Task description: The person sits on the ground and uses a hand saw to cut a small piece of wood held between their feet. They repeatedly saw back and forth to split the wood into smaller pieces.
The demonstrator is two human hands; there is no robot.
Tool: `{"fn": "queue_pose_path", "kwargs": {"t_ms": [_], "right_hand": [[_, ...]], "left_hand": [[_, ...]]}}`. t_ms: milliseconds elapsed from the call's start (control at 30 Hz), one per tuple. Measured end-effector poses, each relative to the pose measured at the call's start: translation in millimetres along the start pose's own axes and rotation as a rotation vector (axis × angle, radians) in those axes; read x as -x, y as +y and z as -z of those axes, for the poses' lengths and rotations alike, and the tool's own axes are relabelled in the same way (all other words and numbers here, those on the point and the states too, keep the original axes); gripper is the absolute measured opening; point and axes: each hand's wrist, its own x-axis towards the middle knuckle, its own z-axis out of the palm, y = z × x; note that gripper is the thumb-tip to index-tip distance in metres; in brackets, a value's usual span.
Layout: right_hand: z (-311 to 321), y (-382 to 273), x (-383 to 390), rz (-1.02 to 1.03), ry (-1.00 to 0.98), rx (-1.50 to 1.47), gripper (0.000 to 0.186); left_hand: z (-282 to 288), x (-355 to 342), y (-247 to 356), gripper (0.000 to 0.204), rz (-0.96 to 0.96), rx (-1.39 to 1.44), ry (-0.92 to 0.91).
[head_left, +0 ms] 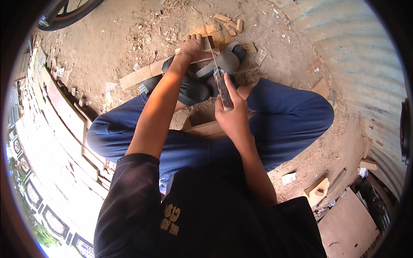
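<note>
My left hand (192, 47) is closed over a small wooden block (208, 43), pressing it down beside my feet. In my right hand (233, 112) is the worn handle of a hand saw (223, 91), my index finger stretched along it. The thin blade shows nearly edge-on, pointing away from me, and its far end meets the right end of the block. A long flat wooden strip (142, 76) lies on the ground under my feet. My feet, in dark coverings and a grey sandal (227, 60), rest close around the block and partly hide the strip.
Several small wood offcuts (232, 26) lie on the dirt beyond the block. A corrugated metal sheet (361, 56) rises at the right. Boards (64, 103) line the left side. A wheel (66, 15) stands at the far left, and a wooden piece (317, 190) lies near right.
</note>
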Motion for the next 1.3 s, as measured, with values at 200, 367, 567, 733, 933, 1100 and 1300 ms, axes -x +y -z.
{"fn": "queue_pose_path", "kwargs": {"t_ms": [200,367,567,733,933,1100,1300], "right_hand": [[14,0,38,0.121,0.046,-0.021,0.07],[1,-7,8,-0.088,-0.033,-0.044,0.061],[12,3,34,0.057,0.046,-0.087,0.058],[0,10,15,0.007,0.021,-0.131,0.058],[14,6,48,0.103,0.029,-0.06,0.059],[3,-13,1,-0.106,-0.046,-0.121,0.061],[14,7,52,0.098,0.034,-0.082,0.06]], "left_hand": [[1,5,-1,0.112,-0.011,-0.057,0.042],[11,2,2,0.113,-0.004,0.013,0.001],[13,3,-2,0.113,0.023,0.072,-0.038],[6,7,3,0.113,0.011,0.009,-0.004],[8,5,-3,0.112,0.009,0.037,0.056],[7,2,-4,0.11,-0.039,0.026,0.074],[-3,8,-5,0.112,-0.033,-0.029,0.103]]}}
